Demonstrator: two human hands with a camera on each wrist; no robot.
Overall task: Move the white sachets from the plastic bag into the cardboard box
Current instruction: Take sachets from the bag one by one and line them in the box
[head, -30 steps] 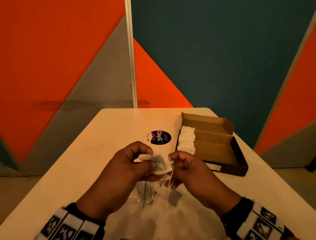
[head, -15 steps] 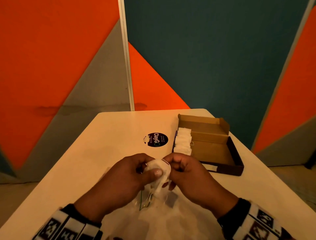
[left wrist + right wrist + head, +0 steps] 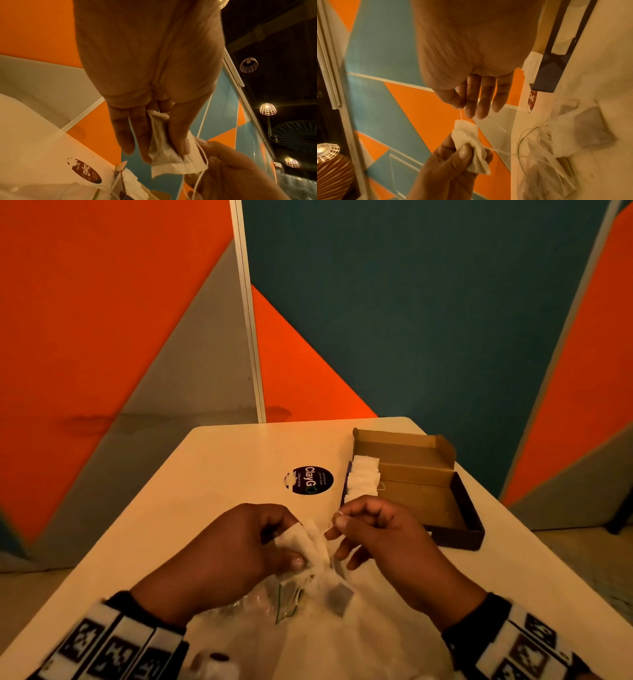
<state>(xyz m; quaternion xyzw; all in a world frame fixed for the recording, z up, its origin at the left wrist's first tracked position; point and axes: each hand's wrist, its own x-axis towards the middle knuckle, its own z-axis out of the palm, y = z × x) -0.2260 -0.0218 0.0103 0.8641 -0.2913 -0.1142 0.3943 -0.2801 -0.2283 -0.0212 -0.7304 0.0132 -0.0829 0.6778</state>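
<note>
In the lower middle of the head view, the left hand [image 3: 239, 546] holds a small bunch of white sachets [image 3: 308, 546], with the thumb pressing them against the fingers. The left wrist view shows the same soft white sachets [image 3: 164, 154] squeezed between thumb and fingers, hanging down in the middle of the frame. Just to the right, the right hand [image 3: 383, 539] pinches a thin white string [image 3: 337, 523] between thumb and first finger, and the other fingers are loosely bent. The string runs from the pinch down to the sachets (you can see it best in the right wrist view, near the middle). Under both hands, at the bottom of the head view, lies the clear plastic bag [image 3: 325, 642] with more sachets and strings inside. The cardboard box [image 3: 428, 494] sits open on the table [image 3: 212, 481] at the right of the frame, beyond the right hand. A row of white sachets stands along its left wall. A round dark sticker [image 3: 310, 480] is on the table just left of the box.
</note>
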